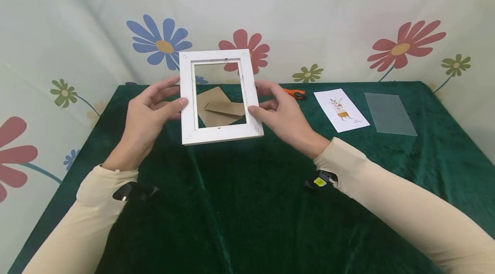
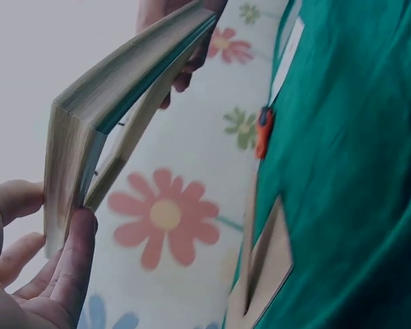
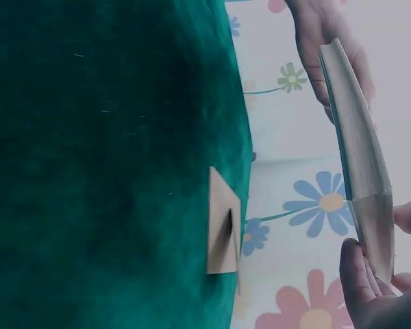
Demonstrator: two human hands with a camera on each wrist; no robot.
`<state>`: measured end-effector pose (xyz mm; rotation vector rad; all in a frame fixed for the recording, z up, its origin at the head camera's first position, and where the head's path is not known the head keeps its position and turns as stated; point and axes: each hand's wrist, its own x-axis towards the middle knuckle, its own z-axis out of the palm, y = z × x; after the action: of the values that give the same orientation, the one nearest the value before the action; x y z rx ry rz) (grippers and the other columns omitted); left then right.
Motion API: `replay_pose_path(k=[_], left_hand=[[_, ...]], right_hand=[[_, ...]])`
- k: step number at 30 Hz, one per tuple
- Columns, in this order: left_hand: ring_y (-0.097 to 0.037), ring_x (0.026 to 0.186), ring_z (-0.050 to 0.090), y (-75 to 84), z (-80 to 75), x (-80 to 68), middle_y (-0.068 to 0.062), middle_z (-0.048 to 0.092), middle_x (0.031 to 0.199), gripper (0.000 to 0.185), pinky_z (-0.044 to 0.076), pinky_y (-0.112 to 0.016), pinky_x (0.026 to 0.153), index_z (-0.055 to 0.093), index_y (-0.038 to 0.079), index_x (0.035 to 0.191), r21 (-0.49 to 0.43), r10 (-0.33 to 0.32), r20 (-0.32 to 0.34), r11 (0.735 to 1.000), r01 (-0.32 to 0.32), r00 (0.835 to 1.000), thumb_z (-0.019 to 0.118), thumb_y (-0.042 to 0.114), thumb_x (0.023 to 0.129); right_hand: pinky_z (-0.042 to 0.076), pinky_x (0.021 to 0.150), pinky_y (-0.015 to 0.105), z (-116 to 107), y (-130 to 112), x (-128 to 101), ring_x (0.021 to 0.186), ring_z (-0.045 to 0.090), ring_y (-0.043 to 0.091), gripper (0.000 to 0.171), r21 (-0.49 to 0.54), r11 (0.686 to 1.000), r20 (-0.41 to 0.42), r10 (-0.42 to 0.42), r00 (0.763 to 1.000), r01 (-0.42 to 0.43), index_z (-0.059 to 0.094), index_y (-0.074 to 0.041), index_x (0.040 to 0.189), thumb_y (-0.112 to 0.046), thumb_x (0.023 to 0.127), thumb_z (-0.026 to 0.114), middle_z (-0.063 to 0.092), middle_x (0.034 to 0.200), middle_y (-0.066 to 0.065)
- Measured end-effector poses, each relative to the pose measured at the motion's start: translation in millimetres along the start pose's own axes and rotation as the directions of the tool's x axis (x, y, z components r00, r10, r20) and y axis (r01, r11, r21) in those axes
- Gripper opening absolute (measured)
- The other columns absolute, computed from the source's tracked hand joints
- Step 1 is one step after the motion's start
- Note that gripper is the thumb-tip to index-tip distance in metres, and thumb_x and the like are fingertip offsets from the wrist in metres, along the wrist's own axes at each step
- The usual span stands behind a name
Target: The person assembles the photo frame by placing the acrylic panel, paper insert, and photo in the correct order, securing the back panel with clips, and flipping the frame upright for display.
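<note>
Green velvet table (image 1: 232, 222) under a flowered cloth backdrop (image 1: 386, 7); I see bare cloth along the near edge. Above it, my left hand (image 1: 148, 113) and right hand (image 1: 284, 115) are apart, each pinching one side rail of a white picture frame (image 1: 218, 98), thumb in front, fingers behind. The frame is held off the table, tilted up, its opening see-through. Beyond it lies a brown backing board (image 1: 218, 108) with its stand. Right of that: orange tool (image 1: 294, 92), printed card (image 1: 341, 110), clear sheet (image 1: 389, 114), well apart from the hands.
</note>
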<state>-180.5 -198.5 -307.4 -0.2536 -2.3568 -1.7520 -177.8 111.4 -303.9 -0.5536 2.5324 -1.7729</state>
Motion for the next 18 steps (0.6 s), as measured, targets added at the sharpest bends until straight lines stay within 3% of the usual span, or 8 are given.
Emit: replay_pose_path(k=[5, 9, 18], left_hand=[[-0.021, 0.108, 0.074, -0.6, 19.7, -9.0, -0.01, 0.065, 0.14, 0.058, 0.06, -0.031, 0.091, 0.058, 0.018, 0.153, -0.023, 0.055, 0.04, 0.998, -0.054, 0.998, 0.079, 0.025, 0.099], [-0.023, 0.106, 0.074, -0.6, 32.3, -16.4, -0.008, 0.066, 0.141, 0.059, 0.06, -0.032, 0.091, 0.058, 0.018, 0.153, -0.037, 0.05, 0.069, 0.998, -0.047, 0.996, 0.079, 0.027, 0.099], [-0.026, 0.11, 0.074, -0.6, 59.8, -22.9, -0.004, 0.067, 0.137, 0.06, 0.062, -0.042, 0.088, 0.058, 0.016, 0.152, -0.142, 0.061, 0.137, 0.989, -0.041, 0.989, 0.081, 0.022, 0.097]], right_hand=[[0.058, 0.095, 0.045, -15.0, 4.1, -20.6, 0.114, 0.07, 0.021, 0.064, -0.012, 0.999, -0.016, 0.033, 0.999, -0.033, 0.044, -0.015, 0.159, -0.013, 0.102, 0.074, 0.053, 0.148, 0.006], [0.059, 0.092, 0.044, -23.0, 8.8, -35.1, 0.114, 0.07, 0.023, 0.065, -0.037, 0.998, -0.03, 0.048, 0.998, -0.049, 0.044, -0.014, 0.159, -0.012, 0.101, 0.074, 0.053, 0.149, 0.006], [0.057, 0.089, 0.027, -39.8, 20.9, -65.3, 0.115, 0.069, 0.024, 0.058, 0.005, 0.998, -0.076, 0.056, 0.996, -0.056, 0.047, -0.013, 0.157, -0.015, 0.104, 0.071, 0.055, 0.148, 0.005]])
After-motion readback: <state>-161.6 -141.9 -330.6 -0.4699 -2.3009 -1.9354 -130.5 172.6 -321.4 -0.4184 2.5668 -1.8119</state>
